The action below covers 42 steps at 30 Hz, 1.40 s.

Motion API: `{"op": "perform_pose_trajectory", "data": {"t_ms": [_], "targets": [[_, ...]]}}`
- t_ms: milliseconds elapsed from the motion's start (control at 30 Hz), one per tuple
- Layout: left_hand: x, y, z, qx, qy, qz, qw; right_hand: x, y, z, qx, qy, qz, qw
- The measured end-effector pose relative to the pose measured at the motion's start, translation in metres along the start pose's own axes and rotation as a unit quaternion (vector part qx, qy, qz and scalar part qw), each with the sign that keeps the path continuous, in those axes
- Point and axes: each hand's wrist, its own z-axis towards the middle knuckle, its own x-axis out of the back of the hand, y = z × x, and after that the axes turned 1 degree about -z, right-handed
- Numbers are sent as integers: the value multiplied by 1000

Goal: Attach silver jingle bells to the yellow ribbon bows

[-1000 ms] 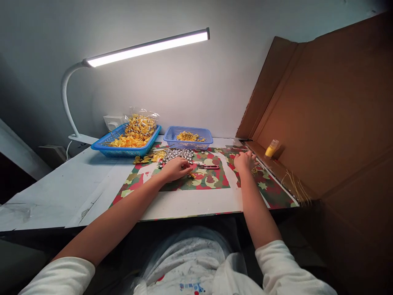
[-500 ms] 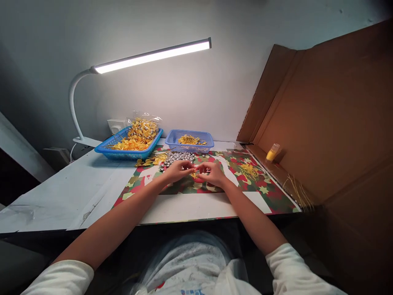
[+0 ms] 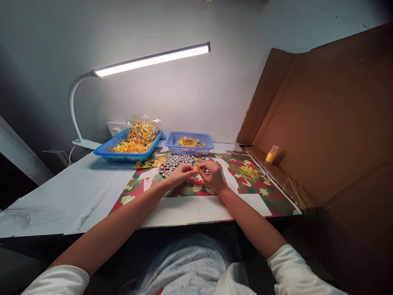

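Note:
My left hand (image 3: pixel 181 173) and my right hand (image 3: pixel 212 175) meet above the camouflage-patterned mat, fingertips nearly touching. Both pinch a thin piece of yellow cord (image 3: pixel 197 168); most of it is hidden by the fingers. Just beyond my left hand lies a pile of small silver bells (image 3: pixel 175 162). Yellow petal-like pieces (image 3: pixel 146 164) are spread left of the bells. Off to the right rests a loose tangle of yellow cords (image 3: pixel 249 173).
A blue basket (image 3: pixel 123 156) heaped with yellow pieces and a clear bag stands back left. Behind the bells is a smaller purple-blue basket (image 3: pixel 172 144). A lit lamp (image 3: pixel 153 60) hangs overhead. Cardboard (image 3: pixel 325 110) walls the right side, beside a yellow-filled bottle (image 3: pixel 272 154).
The fingers of both hands have drawn closer together around the yellow cord, and my right hand has turned its knuckles upward. The hanging loop of cord no longer shows. The view has shifted slightly.

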Motion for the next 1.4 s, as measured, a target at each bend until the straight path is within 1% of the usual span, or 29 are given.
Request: {"op": "perform_pose_trajectory", "data": {"t_ms": [67,100,167,233,333,400,467,533,600,733,933,1067,1167,1233,1267,1333,1400], "targets": [[-3,-2,0,1,-47,8,999,-2,0,-1,-8,7,11,1000],[-3,-2,0,-10,-52,18,998,-3,0,-1,-11,9,16,1000],[-5,-3,0,-37,-33,49,998,-4,0,-2,-18,9,12,1000],[-5,-3,0,-59,-1,101,993,-3,2,-2,-16,1,-19,1000],[-4,-3,-1,-94,25,192,976,-2,4,-1,32,-34,-106,993],[-4,-2,-2,-113,29,241,964,-1,4,0,75,-59,-178,979],[-4,0,-3,-122,34,278,952,-1,3,0,104,-72,-243,962],[-4,3,-4,-127,39,310,941,-3,2,0,117,-78,-288,947],[-4,5,-5,-132,43,340,930,-4,-1,0,123,-79,-311,939],[-4,10,-7,-142,47,386,910,-6,-4,-1,116,-77,-320,937],[-3,15,-9,-151,29,445,882,-6,-8,-1,96,-112,-310,939],[-1,16,-10,-154,13,476,866,-7,-8,-1,89,-122,-295,944],[0,14,-10,-169,-5,468,867,-9,-4,-1,93,-129,-255,954],[0,13,-10,-178,-16,444,878,-9,0,0,87,-125,-200,968],[1,13,-9,-179,-19,422,888,-8,2,0,73,-116,-163,977],[1,12,-8,-167,-21,359,918,-7,4,0,30,-84,-76,993],[2,13,-6,-144,-21,282,948,-5,4,0,-15,-45,13,999]]}}
